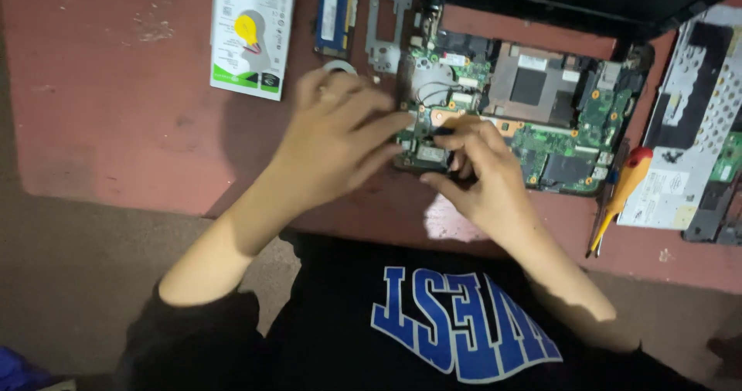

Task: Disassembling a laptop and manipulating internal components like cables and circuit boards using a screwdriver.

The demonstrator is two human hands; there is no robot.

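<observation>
A green laptop motherboard [541, 140] lies on a reddish table [116, 105], with a copper heat pipe and dark chips showing. My left hand [336, 140] rests over the board's left end, its fingers reaching onto the board's edge. My right hand [483, 171] is beside it, thumb and fingers pinched on a small dark part [443, 130] at the board's lower left corner. What lies under my fingers is hidden.
A hard drive [252, 37] with a white label lies at the back left, a memory stick [334, 14] and a metal bracket [388, 22] next to it. A red and yellow screwdriver [618, 198] lies right of the board. A laptop casing part [688, 120] lies far right.
</observation>
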